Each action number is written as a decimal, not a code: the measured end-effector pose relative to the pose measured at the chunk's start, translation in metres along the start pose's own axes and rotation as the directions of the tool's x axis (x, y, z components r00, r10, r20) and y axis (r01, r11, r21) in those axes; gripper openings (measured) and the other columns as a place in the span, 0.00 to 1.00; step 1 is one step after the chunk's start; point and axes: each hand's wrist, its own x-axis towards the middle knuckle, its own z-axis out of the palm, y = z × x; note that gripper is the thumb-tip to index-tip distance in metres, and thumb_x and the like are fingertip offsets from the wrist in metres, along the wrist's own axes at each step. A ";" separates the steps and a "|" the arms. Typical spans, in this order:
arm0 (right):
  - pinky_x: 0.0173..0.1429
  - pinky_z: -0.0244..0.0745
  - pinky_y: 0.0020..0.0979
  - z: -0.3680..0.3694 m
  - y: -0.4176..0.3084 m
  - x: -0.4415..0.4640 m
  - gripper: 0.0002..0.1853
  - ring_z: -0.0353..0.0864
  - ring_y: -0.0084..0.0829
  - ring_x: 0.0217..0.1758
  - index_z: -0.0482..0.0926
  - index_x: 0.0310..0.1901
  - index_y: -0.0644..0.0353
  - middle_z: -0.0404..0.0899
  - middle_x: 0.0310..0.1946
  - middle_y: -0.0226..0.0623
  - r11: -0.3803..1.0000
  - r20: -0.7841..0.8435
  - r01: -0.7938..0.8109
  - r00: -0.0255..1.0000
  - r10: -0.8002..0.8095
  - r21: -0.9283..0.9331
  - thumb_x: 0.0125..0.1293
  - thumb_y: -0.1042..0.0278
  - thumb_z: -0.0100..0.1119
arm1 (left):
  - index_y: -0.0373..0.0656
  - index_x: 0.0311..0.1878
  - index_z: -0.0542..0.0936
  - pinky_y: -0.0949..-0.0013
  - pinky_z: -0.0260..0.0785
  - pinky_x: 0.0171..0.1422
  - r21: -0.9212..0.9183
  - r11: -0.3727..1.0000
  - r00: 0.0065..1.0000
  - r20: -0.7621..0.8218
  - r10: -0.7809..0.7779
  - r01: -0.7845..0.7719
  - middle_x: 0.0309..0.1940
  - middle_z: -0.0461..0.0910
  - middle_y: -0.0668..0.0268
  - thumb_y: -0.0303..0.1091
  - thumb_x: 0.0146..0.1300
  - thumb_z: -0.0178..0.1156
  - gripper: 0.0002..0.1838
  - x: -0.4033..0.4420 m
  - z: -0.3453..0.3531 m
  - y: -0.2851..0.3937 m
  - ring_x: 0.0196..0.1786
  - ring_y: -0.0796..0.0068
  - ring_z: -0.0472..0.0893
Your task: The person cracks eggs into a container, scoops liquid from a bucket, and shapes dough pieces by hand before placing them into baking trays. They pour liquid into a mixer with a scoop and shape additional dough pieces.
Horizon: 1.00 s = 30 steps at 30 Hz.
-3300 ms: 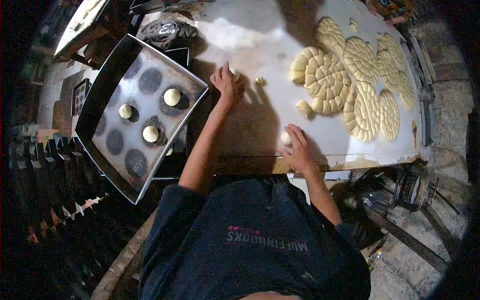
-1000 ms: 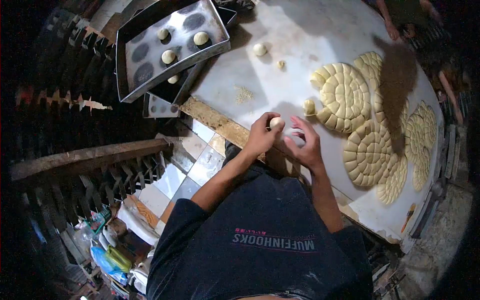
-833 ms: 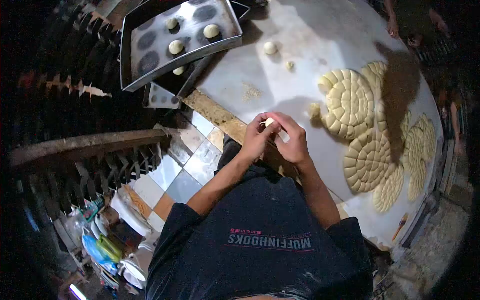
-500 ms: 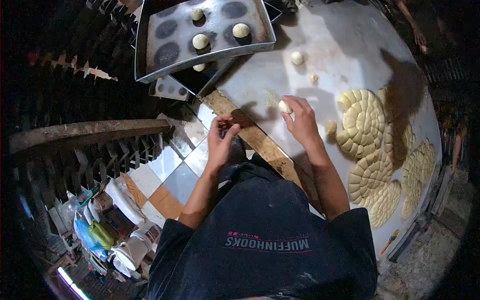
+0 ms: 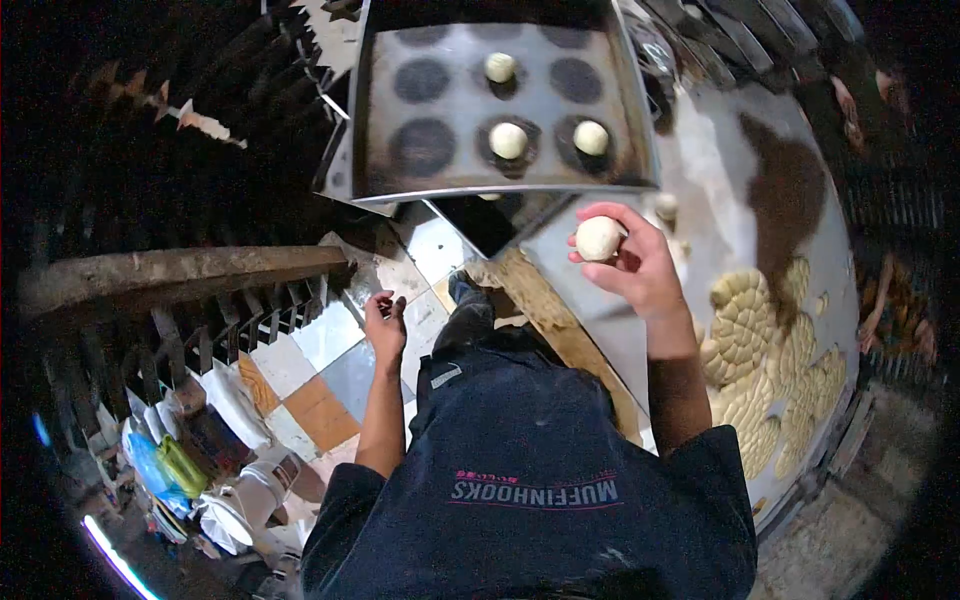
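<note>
My right hand (image 5: 645,268) is closed on a smooth, pale dough ball (image 5: 599,239), thumb on one side and fingers on the other, held up near the front edge of a baking tray (image 5: 520,190). On that tray, which has rows of dark round marks, sit three dough balls: one farther back (image 5: 499,68), and two in the front row, a middle one (image 5: 508,141) and a right one (image 5: 590,138). My left hand (image 5: 385,328) hangs over the tiled floor, fingers loosely curled and apart, with nothing visible in it.
Flattened, scored dough rounds (image 5: 742,330) lie on the pale worktable (image 5: 700,150), along with another dough ball (image 5: 665,207). A second dark tray (image 5: 500,222) sits under the upper one. A wooden beam (image 5: 190,277) is at left. Another person's arm (image 5: 850,110) shows at far right.
My right hand has lifted the dough ball off the worktable and brought it toward the tray. My left hand has moved left and down. The view has turned toward the tray.
</note>
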 end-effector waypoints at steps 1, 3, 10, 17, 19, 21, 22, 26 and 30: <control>0.56 0.78 0.33 0.018 0.000 0.020 0.22 0.79 0.30 0.50 0.70 0.53 0.68 0.73 0.49 0.38 0.995 -0.020 0.031 0.999 -0.033 -0.092 0.56 0.82 0.61 | 0.40 0.43 0.76 0.71 0.68 0.44 -0.027 1.000 1.000 -0.012 0.006 -0.006 0.34 0.74 0.64 0.33 0.57 0.66 0.14 0.007 -0.002 0.000 0.36 0.73 0.73; 0.54 0.79 0.29 0.045 0.001 0.060 0.20 0.80 0.29 0.49 0.70 0.49 0.65 0.69 0.45 0.32 0.971 -0.031 0.049 0.998 -0.057 -0.233 0.54 0.88 0.62 | 0.39 0.43 0.76 0.72 0.67 0.43 -0.117 0.993 1.000 0.011 -0.021 0.022 0.35 0.73 0.65 0.34 0.57 0.66 0.14 0.025 -0.009 -0.001 0.36 0.75 0.72; 0.52 0.73 0.38 0.092 0.024 0.196 0.20 0.79 0.45 0.45 0.76 0.46 0.62 0.79 0.42 0.46 0.640 0.227 0.327 0.945 -0.237 -0.696 0.51 0.66 0.68 | 0.39 0.40 0.75 0.77 0.64 0.37 -0.213 0.966 0.984 -0.068 -0.163 0.146 0.28 0.70 0.72 0.30 0.57 0.64 0.10 0.050 -0.037 -0.034 0.31 0.82 0.69; 0.66 0.65 0.41 0.087 0.037 0.217 0.30 0.71 0.49 0.58 0.71 0.54 0.65 0.74 0.51 0.50 0.474 0.311 0.348 0.937 -0.156 -0.809 0.44 0.72 0.63 | 0.39 0.38 0.75 0.77 0.62 0.33 -0.167 0.971 0.965 -0.172 -0.199 0.171 0.24 0.67 0.74 0.27 0.55 0.64 0.09 0.043 -0.046 -0.075 0.28 0.83 0.65; 0.66 0.65 0.41 0.085 0.041 0.223 0.31 0.71 0.49 0.59 0.70 0.54 0.66 0.73 0.52 0.50 0.485 0.327 0.342 0.938 -0.117 -0.805 0.43 0.73 0.62 | 0.37 0.41 0.77 0.71 0.67 0.38 0.025 0.980 0.976 -0.100 -0.195 0.198 0.25 0.72 0.67 0.35 0.54 0.65 0.14 0.050 -0.039 -0.094 0.29 0.74 0.71; 0.65 0.67 0.41 0.077 0.055 0.216 0.31 0.72 0.50 0.57 0.70 0.54 0.67 0.73 0.50 0.50 0.384 0.362 0.429 0.902 -0.236 -0.818 0.43 0.73 0.61 | 0.37 0.42 0.78 0.66 0.70 0.44 0.148 0.976 0.985 0.045 -0.169 0.160 0.30 0.78 0.60 0.40 0.54 0.65 0.18 0.058 -0.024 -0.149 0.34 0.65 0.77; 0.63 0.69 0.40 0.079 0.030 0.192 0.30 0.74 0.50 0.54 0.70 0.54 0.66 0.75 0.47 0.51 0.388 0.280 0.449 0.864 -0.418 -0.805 0.44 0.73 0.61 | 0.36 0.42 0.79 0.63 0.71 0.47 0.179 0.974 0.977 0.134 -0.164 0.139 0.33 0.81 0.56 0.42 0.54 0.64 0.19 0.056 -0.022 -0.181 0.38 0.61 0.79; 0.51 0.72 0.36 -0.018 -0.006 0.124 0.13 0.77 0.38 0.45 0.76 0.41 0.61 0.76 0.37 0.41 0.617 -0.364 0.276 0.608 -0.706 -0.737 0.51 0.73 0.60 | 0.35 0.42 0.79 0.68 0.71 0.47 0.099 0.935 0.925 0.143 -0.351 0.339 0.33 0.80 0.58 0.33 0.51 0.66 0.16 0.042 -0.050 -0.226 0.38 0.69 0.78; 0.37 0.74 0.38 -0.220 0.075 0.044 0.10 0.80 0.37 0.31 0.78 0.32 0.59 0.79 0.28 0.41 0.494 -0.681 -0.503 0.309 -0.663 -0.709 0.57 0.61 0.62 | 0.36 0.41 0.79 0.68 0.71 0.43 0.161 0.932 0.936 0.081 -0.342 0.326 0.32 0.80 0.60 0.33 0.51 0.67 0.15 0.054 -0.068 -0.223 0.35 0.70 0.77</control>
